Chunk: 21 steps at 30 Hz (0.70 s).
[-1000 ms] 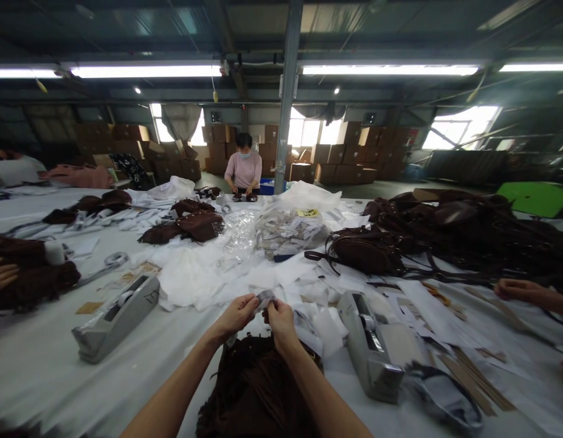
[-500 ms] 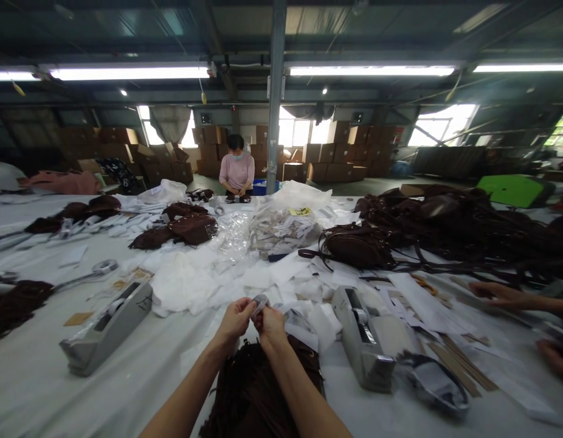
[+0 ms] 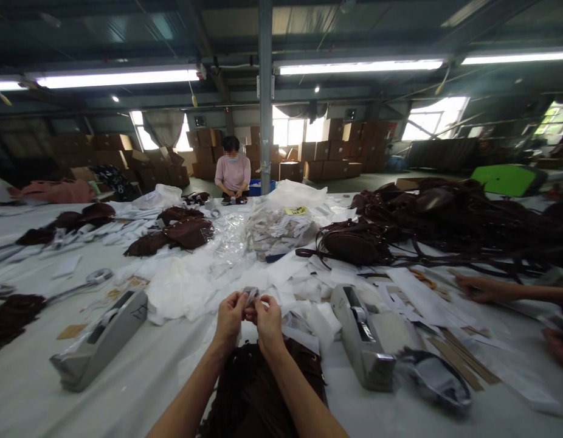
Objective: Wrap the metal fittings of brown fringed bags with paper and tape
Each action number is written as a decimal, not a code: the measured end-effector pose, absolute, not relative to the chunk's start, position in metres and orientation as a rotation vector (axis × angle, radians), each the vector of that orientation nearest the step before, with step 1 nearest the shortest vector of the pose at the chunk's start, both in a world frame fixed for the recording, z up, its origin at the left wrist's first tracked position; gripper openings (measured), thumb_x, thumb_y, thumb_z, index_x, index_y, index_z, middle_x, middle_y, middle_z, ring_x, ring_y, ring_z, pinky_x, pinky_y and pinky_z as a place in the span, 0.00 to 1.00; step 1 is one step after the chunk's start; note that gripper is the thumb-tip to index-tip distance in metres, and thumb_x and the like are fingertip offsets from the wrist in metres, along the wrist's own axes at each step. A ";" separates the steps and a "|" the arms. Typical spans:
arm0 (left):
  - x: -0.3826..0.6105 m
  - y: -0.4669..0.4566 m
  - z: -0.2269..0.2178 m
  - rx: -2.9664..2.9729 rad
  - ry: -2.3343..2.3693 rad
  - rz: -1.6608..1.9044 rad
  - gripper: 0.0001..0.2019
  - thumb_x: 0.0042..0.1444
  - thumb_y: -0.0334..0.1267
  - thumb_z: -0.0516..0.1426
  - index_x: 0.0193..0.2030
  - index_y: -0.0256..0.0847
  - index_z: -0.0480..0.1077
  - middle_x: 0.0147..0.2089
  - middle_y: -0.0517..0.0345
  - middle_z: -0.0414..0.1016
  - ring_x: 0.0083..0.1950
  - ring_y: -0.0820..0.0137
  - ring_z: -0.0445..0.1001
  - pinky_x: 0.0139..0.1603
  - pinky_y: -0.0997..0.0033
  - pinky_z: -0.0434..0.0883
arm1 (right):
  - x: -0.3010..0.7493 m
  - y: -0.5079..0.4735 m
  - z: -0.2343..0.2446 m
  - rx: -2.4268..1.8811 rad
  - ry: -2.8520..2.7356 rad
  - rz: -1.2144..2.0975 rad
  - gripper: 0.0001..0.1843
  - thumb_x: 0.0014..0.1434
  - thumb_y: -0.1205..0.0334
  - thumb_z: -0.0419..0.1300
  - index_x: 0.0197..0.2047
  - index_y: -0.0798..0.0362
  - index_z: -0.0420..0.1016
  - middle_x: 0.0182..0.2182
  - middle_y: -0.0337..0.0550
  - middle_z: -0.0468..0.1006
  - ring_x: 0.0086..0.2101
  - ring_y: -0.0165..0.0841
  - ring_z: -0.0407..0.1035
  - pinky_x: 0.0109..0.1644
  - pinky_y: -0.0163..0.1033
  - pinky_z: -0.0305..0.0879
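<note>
My left hand [image 3: 230, 317] and my right hand [image 3: 268, 317] meet in front of me, fingers closed on a small greyish piece in clear wrap [image 3: 251, 294]. Its exact kind is too small and blurred to make out. Below my wrists lies a dark brown fringed bag [image 3: 245, 392], partly covered by my forearms. Crumpled clear plastic and white paper [image 3: 324, 319] lie just right of my right hand. A grey tape dispenser [image 3: 361, 337] stands further right, and another tape dispenser [image 3: 101, 340] stands to the left.
Brown bags [image 3: 445, 219] are heaped at the right, and a sack of paper scraps [image 3: 281, 228] sits mid-table. A wrapped dark strap [image 3: 439, 383] lies near the right dispenser. A co-worker's hand [image 3: 484, 288] reaches in from the right; another person [image 3: 233, 170] works across the table.
Both my hands have moved slightly left and up with the small wrapped piece, fingers repositioned on it. The view has shifted a little. The co-worker's hand at the right has moved left.
</note>
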<state>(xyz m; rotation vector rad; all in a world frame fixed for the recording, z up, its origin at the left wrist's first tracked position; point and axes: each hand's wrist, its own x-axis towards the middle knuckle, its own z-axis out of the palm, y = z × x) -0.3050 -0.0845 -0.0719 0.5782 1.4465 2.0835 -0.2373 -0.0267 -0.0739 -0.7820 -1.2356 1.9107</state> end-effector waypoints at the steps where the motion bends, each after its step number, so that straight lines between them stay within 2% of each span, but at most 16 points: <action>1: -0.307 -0.084 -0.072 0.557 1.439 2.084 0.20 0.43 0.53 0.64 0.29 0.35 0.70 0.20 0.65 0.66 0.19 0.79 0.60 0.20 0.78 0.58 | -0.234 -0.026 -0.073 -0.741 -1.285 1.915 0.14 0.52 0.52 0.60 0.38 0.52 0.66 0.17 0.34 0.72 0.18 0.30 0.68 0.25 0.34 0.65; 3: -0.312 -0.083 -0.071 0.526 1.419 2.064 0.20 0.41 0.53 0.64 0.27 0.35 0.70 0.19 0.65 0.64 0.18 0.80 0.58 0.19 0.78 0.56 | -0.225 -0.022 -0.070 -0.652 -1.509 1.800 0.12 0.50 0.55 0.62 0.36 0.53 0.70 0.19 0.35 0.73 0.20 0.30 0.68 0.28 0.34 0.63; 5: -0.314 -0.084 -0.069 0.516 1.400 2.026 0.20 0.39 0.51 0.66 0.26 0.34 0.69 0.18 0.66 0.63 0.17 0.81 0.56 0.18 0.79 0.54 | -0.216 -0.017 -0.067 -0.577 -1.772 1.551 0.07 0.50 0.58 0.64 0.28 0.52 0.72 0.19 0.35 0.71 0.22 0.29 0.66 0.31 0.33 0.60; 8: -0.312 -0.084 -0.065 0.518 1.374 1.989 0.20 0.39 0.50 0.66 0.26 0.35 0.68 0.19 0.66 0.63 0.18 0.82 0.57 0.19 0.79 0.54 | -0.209 -0.013 -0.065 -0.533 -1.949 1.257 0.09 0.52 0.60 0.62 0.23 0.51 0.71 0.20 0.35 0.68 0.25 0.29 0.63 0.35 0.34 0.57; 14: -0.299 -0.081 -0.063 0.550 1.404 1.985 0.20 0.41 0.51 0.65 0.29 0.36 0.68 0.23 0.64 0.67 0.23 0.78 0.62 0.25 0.77 0.60 | -0.217 -0.019 -0.070 -0.631 -1.868 1.151 0.10 0.53 0.65 0.59 0.21 0.50 0.70 0.21 0.38 0.67 0.26 0.31 0.61 0.35 0.34 0.54; 21: -0.294 -0.082 -0.067 0.555 1.521 2.084 0.19 0.44 0.52 0.64 0.25 0.37 0.66 0.20 0.67 0.62 0.23 0.78 0.60 0.26 0.77 0.59 | -0.217 -0.022 -0.069 -0.671 -1.806 1.133 0.11 0.54 0.62 0.59 0.21 0.50 0.73 0.19 0.39 0.70 0.24 0.30 0.62 0.32 0.33 0.54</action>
